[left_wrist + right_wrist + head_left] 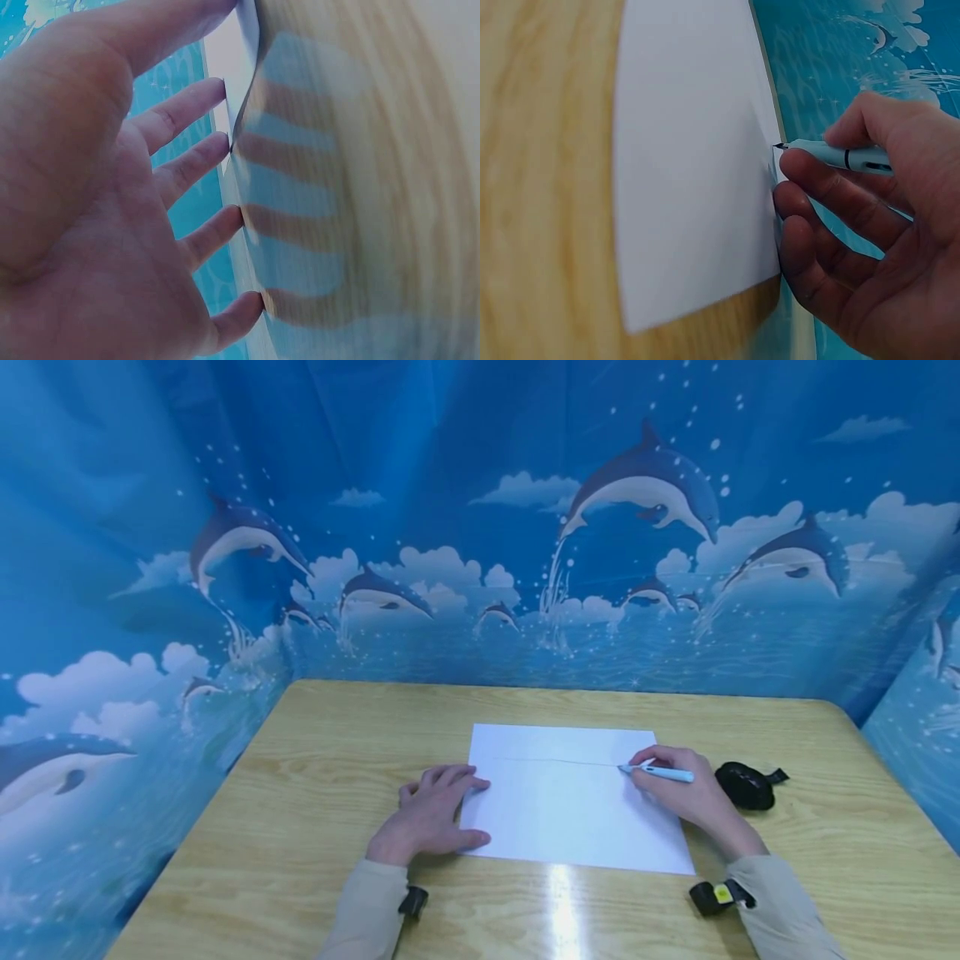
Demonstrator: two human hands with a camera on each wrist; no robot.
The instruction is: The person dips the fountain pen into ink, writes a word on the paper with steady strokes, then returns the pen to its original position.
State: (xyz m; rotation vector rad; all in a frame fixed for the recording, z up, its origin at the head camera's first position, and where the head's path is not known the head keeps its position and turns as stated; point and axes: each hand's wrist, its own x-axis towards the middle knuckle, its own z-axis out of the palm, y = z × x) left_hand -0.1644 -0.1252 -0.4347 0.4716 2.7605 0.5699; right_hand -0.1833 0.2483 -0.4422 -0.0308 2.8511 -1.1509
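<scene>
A white sheet of paper (562, 814) lies on the table, with one thin, nearly straight line (555, 761) running across its upper part. My right hand (688, 789) pinches a light blue fountain pen (672, 773) between thumb and fingers. Its dark nib meets the paper at the line's right end; in the right wrist view the pen (826, 153) lies tilted, and the other fingers curl below it. At the sheet's left edge, my left hand (429, 817) spreads its fingers, the index finger and thumb resting on the paper. The left wrist view shows the fingertips (238, 217) touching down, palm raised.
To the right of my right hand sits a shiny black object (746, 786) with a short tab. The wood-grain table (315, 827) reflects a bright light strip near the front. A blue dolphin-print curtain (450, 635) stands behind and at both sides. Both wrists wear black straps.
</scene>
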